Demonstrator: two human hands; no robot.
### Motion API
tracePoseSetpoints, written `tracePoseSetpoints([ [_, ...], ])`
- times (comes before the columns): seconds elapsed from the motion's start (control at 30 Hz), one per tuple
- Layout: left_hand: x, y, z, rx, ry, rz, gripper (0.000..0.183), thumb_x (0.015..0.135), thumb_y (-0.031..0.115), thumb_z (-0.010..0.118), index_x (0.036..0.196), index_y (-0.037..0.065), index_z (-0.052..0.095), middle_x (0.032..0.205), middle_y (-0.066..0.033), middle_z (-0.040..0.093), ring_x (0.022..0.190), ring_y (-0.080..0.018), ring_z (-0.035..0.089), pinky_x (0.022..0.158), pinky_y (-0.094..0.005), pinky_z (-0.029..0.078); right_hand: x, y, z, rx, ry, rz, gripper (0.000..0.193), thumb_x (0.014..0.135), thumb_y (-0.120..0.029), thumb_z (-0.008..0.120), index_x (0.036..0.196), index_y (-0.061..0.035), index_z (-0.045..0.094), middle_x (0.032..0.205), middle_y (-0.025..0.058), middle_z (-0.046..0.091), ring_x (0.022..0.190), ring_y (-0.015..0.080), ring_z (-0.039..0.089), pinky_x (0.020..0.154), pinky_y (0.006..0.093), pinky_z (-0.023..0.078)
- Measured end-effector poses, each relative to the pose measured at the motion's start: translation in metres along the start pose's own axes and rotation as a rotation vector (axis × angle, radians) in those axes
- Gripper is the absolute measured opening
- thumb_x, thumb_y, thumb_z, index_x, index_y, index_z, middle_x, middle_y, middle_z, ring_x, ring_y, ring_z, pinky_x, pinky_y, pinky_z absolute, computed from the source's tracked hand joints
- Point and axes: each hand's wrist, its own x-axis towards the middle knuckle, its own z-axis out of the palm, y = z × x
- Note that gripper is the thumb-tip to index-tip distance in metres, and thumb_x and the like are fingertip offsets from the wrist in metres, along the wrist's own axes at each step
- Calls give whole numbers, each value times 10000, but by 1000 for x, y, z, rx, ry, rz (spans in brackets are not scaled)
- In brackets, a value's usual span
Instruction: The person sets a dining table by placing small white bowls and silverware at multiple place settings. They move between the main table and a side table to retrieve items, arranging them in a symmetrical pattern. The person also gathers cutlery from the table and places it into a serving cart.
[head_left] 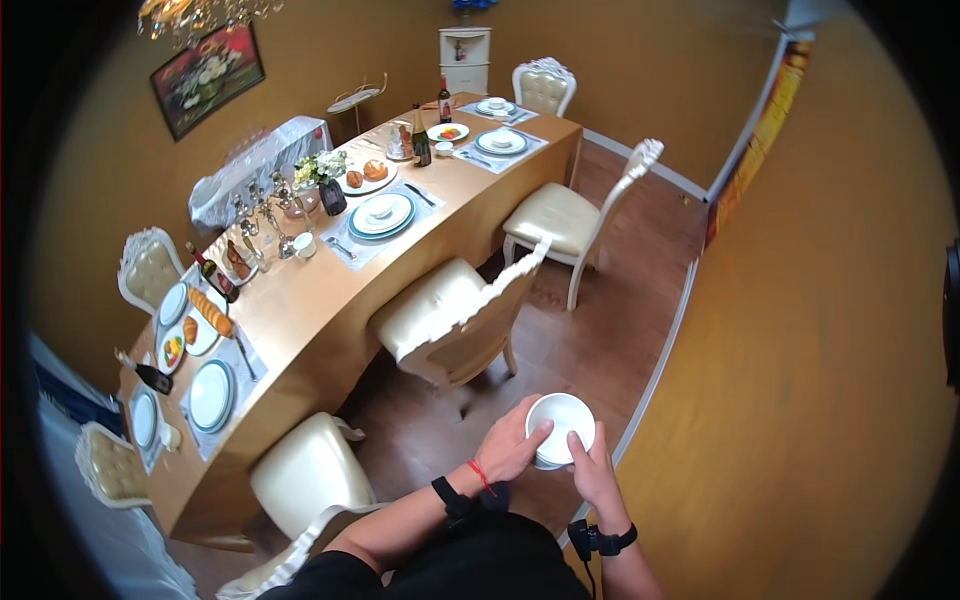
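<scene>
A white bowl (562,420) is held up in front of me above the floor, between both hands. My left hand (512,440) grips its left side, with the thumb over the rim. On the right side, my right hand (593,462) is closed on the same bowl, its thumb reaching inside. Another rim seems to show just below the bowl, so more than one may be stacked; I cannot tell. The long table (330,300) under a gold cloth stands to my left, apart from both hands.
Cream chairs (437,300) with carved white frames line the table's near side. Place settings with plates (211,396), bottles (421,135), bread (209,312) and a flower vase (332,196) cover the tabletop. A brown wall (790,380) rises close on my right.
</scene>
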Motion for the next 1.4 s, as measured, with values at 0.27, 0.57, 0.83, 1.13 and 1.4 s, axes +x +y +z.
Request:
tracePoseSetpoints([
  [0.27, 240, 2, 76, -58, -73, 52, 548, 945, 437, 533, 1322, 47, 462, 1217, -205, 587, 1131, -358, 573, 952, -404, 452, 180, -40, -119, 200, 179, 26, 430, 1009, -252, 467, 1353, -35, 324, 1284, 187, 460, 1120, 274, 563, 800, 395, 586],
  [0.57, 494, 76, 115, 58, -274, 76, 514, 901, 507, 529, 1265, 145, 529, 1142, -196, 617, 1076, -364, 597, 896, -427, 486, 363, -94, -241, 294, 368, 6, 559, 995, -398, 463, 1463, -175, 253, 1377, 157, 442, 1136, 322, 567, 840, 456, 533],
  [0.83, 696, 62, 52, 191, 9, 16, 513, 905, 478, 514, 1278, 126, 526, 1106, -217, 623, 1051, -377, 602, 910, -454, 473, 611, -151, -248, 417, 39, -114, 613, 990, -316, 491, 1491, -151, 179, 1430, 172, 366, 1191, 360, 520, 859, 474, 539],
  [1.13, 744, -94, -96, 140, 805, -85, 467, 901, 271, 588, 1294, 29, 516, 1115, -247, 532, 1058, -376, 515, 974, -397, 413, 801, -194, -69, 130, -535, -69, 509, 985, -243, 488, 1417, -131, 244, 1356, 159, 419, 1167, 302, 532, 850, 478, 531],
  [1.4, 709, -243, -239, -98, 1402, -252, 393, 860, 110, 477, 1220, -36, 533, 1124, -243, 509, 1065, -383, 503, 977, -417, 401, 887, -172, 180, -138, -881, -187, 456, 921, -90, 507, 1329, 17, 336, 1255, 189, 488, 1164, 243, 509, 932, 336, 451],
])
